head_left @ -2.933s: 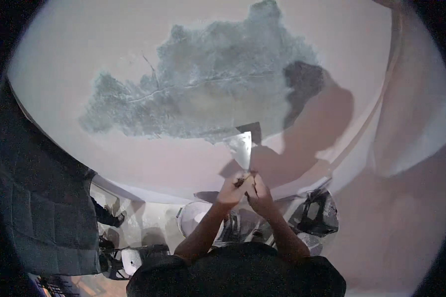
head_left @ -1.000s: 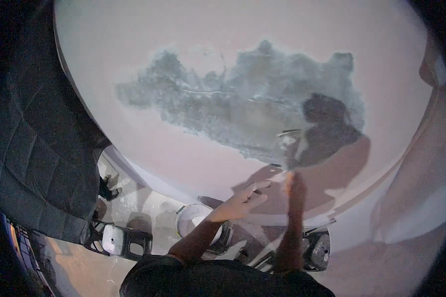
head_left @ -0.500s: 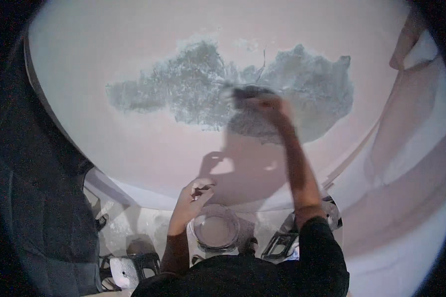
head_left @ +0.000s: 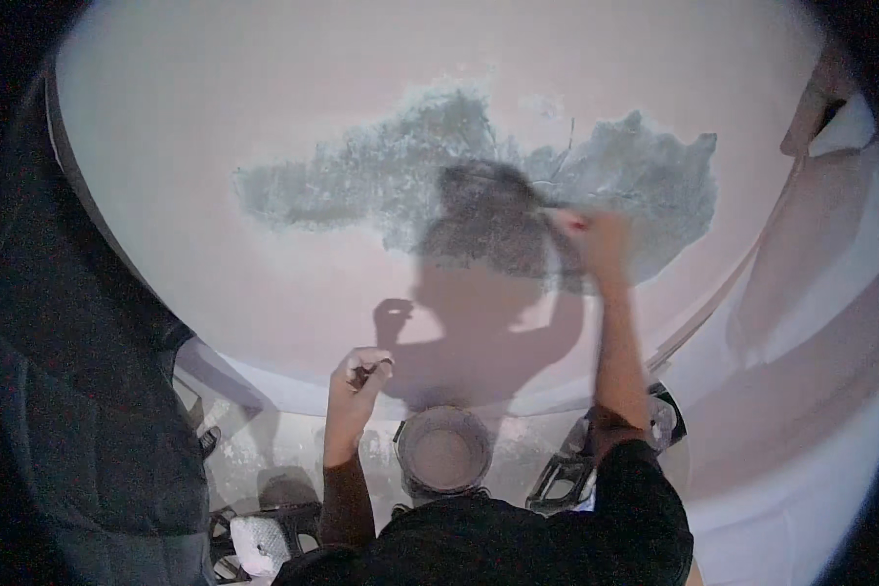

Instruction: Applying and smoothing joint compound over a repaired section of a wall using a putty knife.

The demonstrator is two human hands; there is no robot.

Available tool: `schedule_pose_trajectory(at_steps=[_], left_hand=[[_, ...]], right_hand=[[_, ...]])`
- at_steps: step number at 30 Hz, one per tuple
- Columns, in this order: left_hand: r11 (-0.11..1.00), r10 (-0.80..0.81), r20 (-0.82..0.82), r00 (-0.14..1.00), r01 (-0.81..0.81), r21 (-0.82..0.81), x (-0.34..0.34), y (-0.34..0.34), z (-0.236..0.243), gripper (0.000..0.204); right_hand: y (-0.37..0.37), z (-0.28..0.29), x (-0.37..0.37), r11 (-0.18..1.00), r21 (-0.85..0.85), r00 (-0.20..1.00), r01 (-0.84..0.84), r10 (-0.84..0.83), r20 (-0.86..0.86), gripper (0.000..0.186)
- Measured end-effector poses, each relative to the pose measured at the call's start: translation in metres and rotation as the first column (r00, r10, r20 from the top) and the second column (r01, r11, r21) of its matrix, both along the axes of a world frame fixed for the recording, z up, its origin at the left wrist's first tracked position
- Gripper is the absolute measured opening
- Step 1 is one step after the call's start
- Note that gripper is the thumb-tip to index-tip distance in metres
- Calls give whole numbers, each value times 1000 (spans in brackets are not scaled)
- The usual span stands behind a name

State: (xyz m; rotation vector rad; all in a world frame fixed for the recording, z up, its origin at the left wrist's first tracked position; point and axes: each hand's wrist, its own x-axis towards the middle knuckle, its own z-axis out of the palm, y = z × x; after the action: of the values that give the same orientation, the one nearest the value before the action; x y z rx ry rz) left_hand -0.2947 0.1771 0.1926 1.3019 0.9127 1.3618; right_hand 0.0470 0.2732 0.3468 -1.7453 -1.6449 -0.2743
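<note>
A pale pinkish wall carries a wide, ragged grey patch with rough whitish edges and thin cracks. My right hand is raised at the lower right part of this patch, closed around a thin hand tool. Motion smears the tool, so its kind and whether it touches the wall cannot be told. Lower down on the left, my left hand is held in front of the wall with its fingers curled into a pinch. What lies between them, if anything, is hidden.
A round bucket with pale pinkish contents stands below, between my arms. Dark stools are at either side, with a white object on the left one. Dark fabric hangs at left, pale sheeting at right.
My right hand has moved right and slightly down across the grey patch with the tool. The left hand has shifted a little left, still curled. The view has shifted slightly.
</note>
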Motion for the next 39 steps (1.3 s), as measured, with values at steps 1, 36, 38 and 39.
schedule_pose_trajectory(at_steps=[1, 36, 38, 39], left_hand=[[1000, 26, -3, 1000, -26, 15, 14, 5, 12, 7], [942, 135, -304, 943, -27, 333, -4, 154, 33, 9], [950, 70, -363, 929, 49, 308, 10, 146, 31, 12], [946, 58, -361, 931, 65, 319, 16, 140, 28, 12]], right_hand=[[51, -35, -2, 994, -47, 994, -100, 101, 31, 34], [-131, -23, 28, 873, 189, 854, 451, -360, -375, 30], [-144, -25, 48, 865, 139, 816, 483, -387, -430, 31], [-147, -32, 60, 873, 187, 815, 450, -316, -485, 31]])
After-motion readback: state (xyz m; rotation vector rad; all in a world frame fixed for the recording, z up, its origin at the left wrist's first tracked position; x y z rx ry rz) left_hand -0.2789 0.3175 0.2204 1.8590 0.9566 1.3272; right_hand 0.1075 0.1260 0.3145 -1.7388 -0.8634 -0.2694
